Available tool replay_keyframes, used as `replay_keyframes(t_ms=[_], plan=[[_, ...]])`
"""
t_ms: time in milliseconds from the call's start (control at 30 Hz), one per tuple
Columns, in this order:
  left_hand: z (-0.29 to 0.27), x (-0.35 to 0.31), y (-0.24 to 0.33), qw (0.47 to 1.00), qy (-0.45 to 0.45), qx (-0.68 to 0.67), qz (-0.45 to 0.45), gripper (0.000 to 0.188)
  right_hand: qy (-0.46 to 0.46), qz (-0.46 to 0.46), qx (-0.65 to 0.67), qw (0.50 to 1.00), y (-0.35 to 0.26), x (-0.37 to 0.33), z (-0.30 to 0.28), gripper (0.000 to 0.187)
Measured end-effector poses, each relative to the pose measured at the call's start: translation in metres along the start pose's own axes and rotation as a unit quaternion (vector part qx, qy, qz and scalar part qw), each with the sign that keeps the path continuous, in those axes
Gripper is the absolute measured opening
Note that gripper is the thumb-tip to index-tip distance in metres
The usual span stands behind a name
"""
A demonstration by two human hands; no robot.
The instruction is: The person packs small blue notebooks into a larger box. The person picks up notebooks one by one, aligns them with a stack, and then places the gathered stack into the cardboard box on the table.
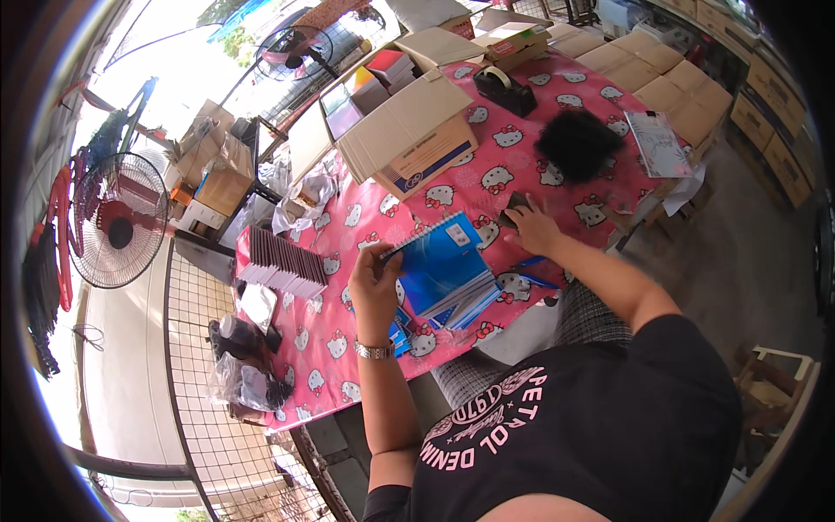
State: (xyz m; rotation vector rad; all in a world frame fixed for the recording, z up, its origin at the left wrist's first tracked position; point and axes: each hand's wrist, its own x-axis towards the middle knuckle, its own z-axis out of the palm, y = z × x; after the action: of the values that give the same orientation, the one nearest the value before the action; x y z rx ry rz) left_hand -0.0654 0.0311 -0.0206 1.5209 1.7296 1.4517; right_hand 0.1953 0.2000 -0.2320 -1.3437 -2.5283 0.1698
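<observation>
Directly ahead on the desk (304, 383): blue notebooks (448, 265), near edges fanned. Left hand (374, 271) pinches their spiral edge at the left corner. Right hand (532, 230), well apart from it, has fingertips on a dark block (513, 209) near the far right corner; cannot tell if it grips. Judged best: light, firm pinch, coils uncrushed, loose edges squared. Farther: red books (283, 265), then open carton (417, 143).

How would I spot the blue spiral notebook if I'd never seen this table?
Find the pink table cover printed with white cartoon cats. Over it, between the left hand and the right hand, is the blue spiral notebook. Unlike the row of dark-edged booklets farther left, it shows a broad blue cover with a white label near one corner.
</observation>
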Motion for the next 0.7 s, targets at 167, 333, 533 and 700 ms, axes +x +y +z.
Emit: replay_keyframes(t_ms=[167,333,533,700], plan=[[0.001,-0.002,-0.014,0.996,0.018,-0.028,-0.08,0.023,-0.018,-0.066,0.071,0.995,-0.025,-0.087,-0.009,0.063],[0.017,-0.009,-0.004,0.995,0.042,-0.095,-0.017,0.022,0.17,0.018,0.278,0.945,-0.03,-0.08,-0.035,0.044],[0.009,-0.011,-0.021,0.994,0.026,-0.096,-0.037,0.015,0.265,-0.208,0.332,0.881,-0.137,-0.043,-0.177,0.043],[0.018,-0.02,-0.013,0.992,0.056,-0.11,0.007,0.013,0.257,-0.211,0.274,0.903,-0.172,-0.032,-0.185,0.04]])
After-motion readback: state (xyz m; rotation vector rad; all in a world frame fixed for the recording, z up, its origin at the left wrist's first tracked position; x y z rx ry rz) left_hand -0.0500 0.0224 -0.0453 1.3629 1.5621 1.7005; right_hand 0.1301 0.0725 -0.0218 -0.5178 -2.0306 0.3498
